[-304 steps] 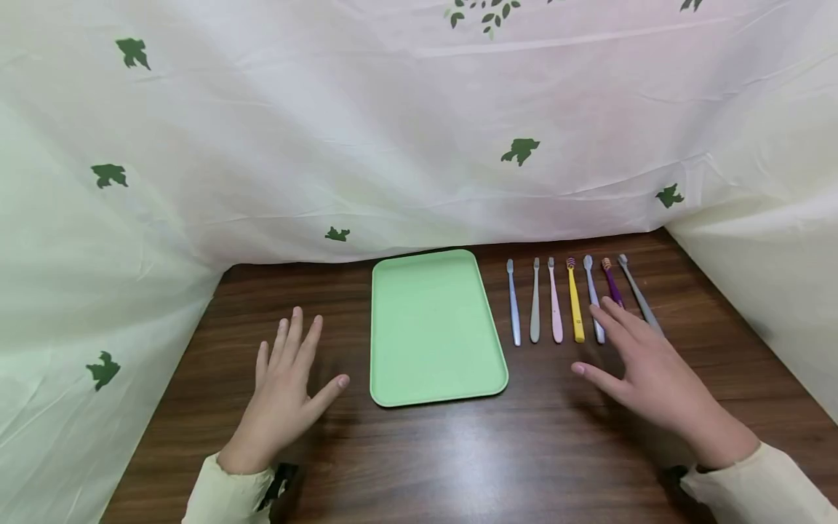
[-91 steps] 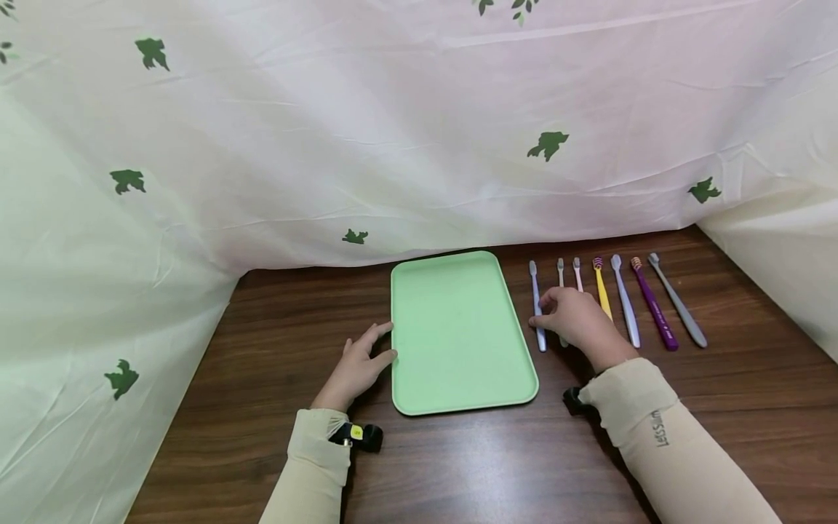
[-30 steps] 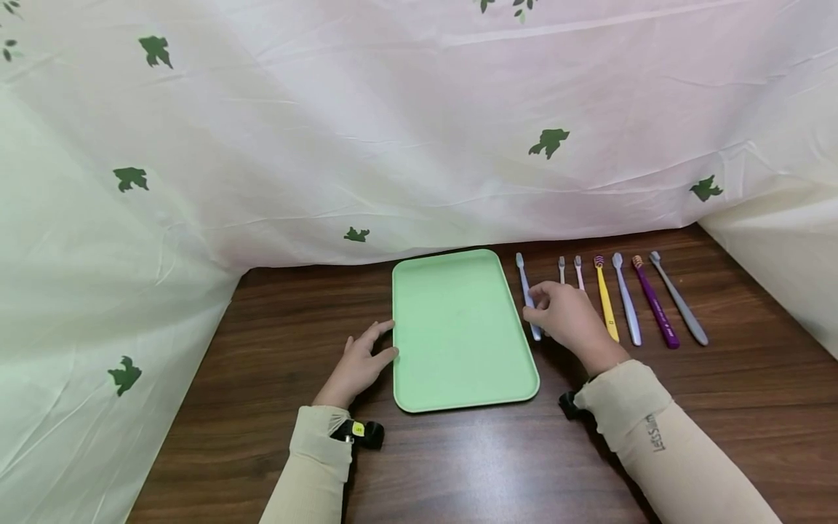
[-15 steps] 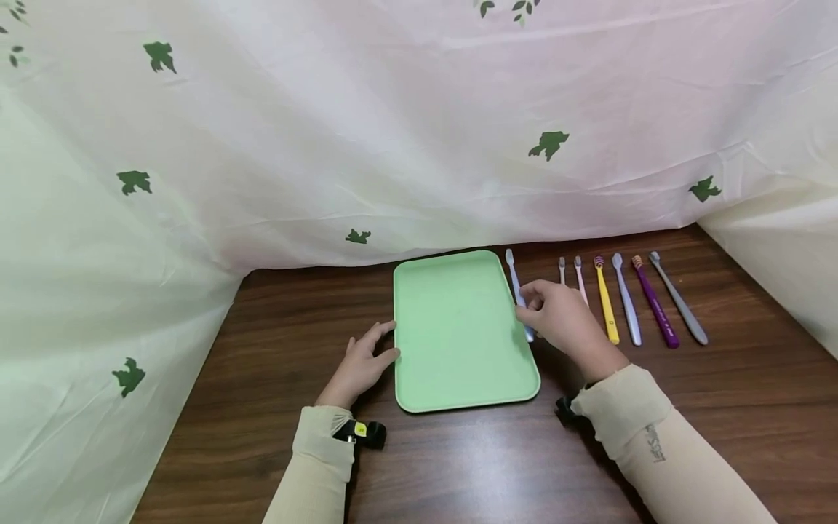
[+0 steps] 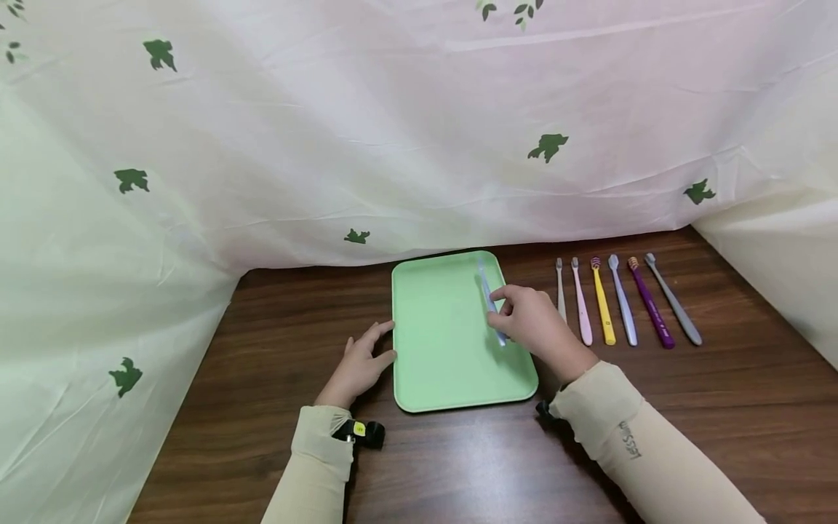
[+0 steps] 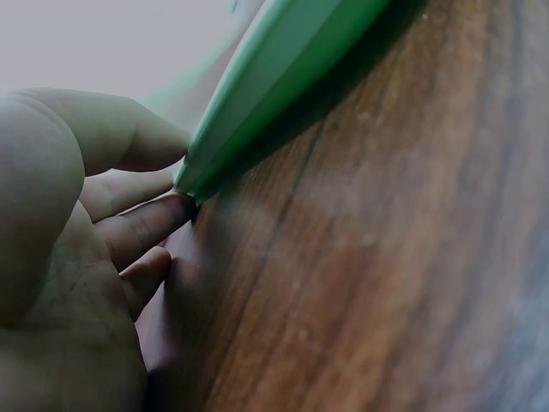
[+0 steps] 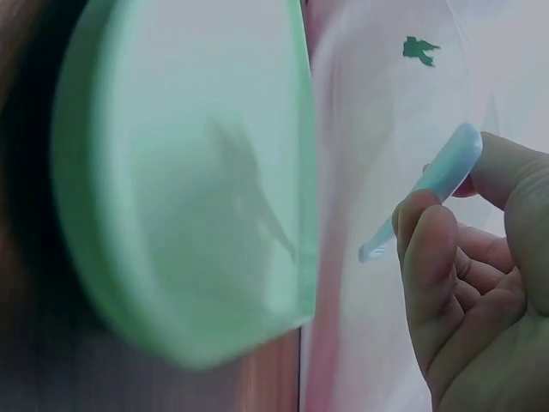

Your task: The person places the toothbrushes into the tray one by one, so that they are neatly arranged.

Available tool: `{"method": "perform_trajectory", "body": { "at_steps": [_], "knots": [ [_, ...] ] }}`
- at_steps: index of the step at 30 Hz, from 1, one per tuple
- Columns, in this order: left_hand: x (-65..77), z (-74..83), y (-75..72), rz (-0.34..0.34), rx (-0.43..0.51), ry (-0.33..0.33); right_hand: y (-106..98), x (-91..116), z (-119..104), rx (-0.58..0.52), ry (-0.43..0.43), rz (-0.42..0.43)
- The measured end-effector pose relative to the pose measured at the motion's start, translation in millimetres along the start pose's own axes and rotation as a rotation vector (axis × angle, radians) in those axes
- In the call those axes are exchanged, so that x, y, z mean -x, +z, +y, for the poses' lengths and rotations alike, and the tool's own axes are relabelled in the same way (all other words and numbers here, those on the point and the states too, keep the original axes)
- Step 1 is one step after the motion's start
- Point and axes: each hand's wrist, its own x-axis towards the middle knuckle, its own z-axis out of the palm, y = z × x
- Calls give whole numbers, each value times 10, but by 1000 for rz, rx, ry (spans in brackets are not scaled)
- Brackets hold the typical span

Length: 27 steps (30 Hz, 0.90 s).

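Observation:
My right hand (image 5: 533,320) pinches a light blue toothbrush (image 5: 486,282) by its handle, between thumb and fingers, over the right side of the green tray (image 5: 445,364). The brush head points toward the far edge. In the right wrist view the toothbrush (image 7: 453,163) is raised off the tray surface, and a shadow falls on the tray (image 7: 171,283). My left hand (image 5: 353,371) rests at the tray's left rim, its index finger and thumb extended against it. The left wrist view shows these fingertips (image 6: 176,206) at the outer edge of the tray (image 6: 257,94).
Right of the tray lie several toothbrushes in a row: a grey one (image 5: 559,284), a pink one (image 5: 583,313), a yellow one (image 5: 603,309), a blue one (image 5: 624,306), a purple one (image 5: 651,306) and another grey one (image 5: 674,302). A white curtain (image 5: 393,145) borders the wooden table (image 5: 445,466).
My right hand has taken the leftmost toothbrush from the row and carried it left, over the tray. The left hand came to the tray's rim earlier and has stayed there.

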Motion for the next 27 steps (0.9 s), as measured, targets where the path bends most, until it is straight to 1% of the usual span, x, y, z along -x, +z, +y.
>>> {"method": "perform_trajectory", "body": {
  "at_steps": [6,10,18,27],
  "knots": [
    [-5,-17,12,-14,-5,-1,128,-46,-85,-38,0,-12],
    [-9,-11,10,-5,-2,6,198,-70,-145,-76,-5,-21],
    [6,-4,-6,-6,10,1,305,-98,-265,-124,-22,2],
    [12,1,-15,-3,3,8,493,-103,-342,-201,-28,-21]
  ]
}}
